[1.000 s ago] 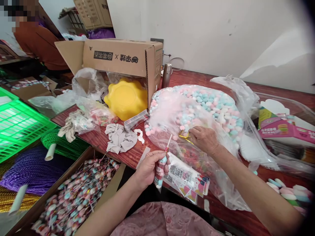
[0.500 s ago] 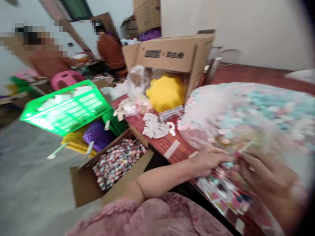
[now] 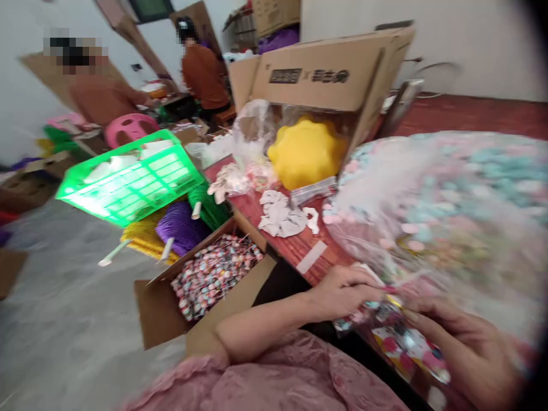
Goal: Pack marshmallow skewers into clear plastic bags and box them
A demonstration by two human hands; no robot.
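Note:
At the table's front edge, my left hand (image 3: 345, 292) is closed over a small clear plastic bag (image 3: 355, 319) of pink and teal pieces. My right hand (image 3: 464, 337) pinches beside it, thumb and fingers together. What it holds is blurred; a shiny gold strip (image 3: 394, 301) shows at its fingertips. Below both hands lies a glossy patterned packet (image 3: 413, 351). Just beyond them rests a large clear bag (image 3: 432, 177) filled with pink, teal and white pieces.
An open cardboard box (image 3: 158, 319) of beaded stems sits left of the table. Above it are a green basket (image 3: 124, 177) and purple mesh rolls (image 3: 180, 228). A yellow scalloped object (image 3: 306, 154) stands before a large carton (image 3: 317, 77). Two people sit at the back left.
The view has swung slightly, with most things shifted right and the far carton up. My hands remain together at the table edge, and the gold strip now shows between them.

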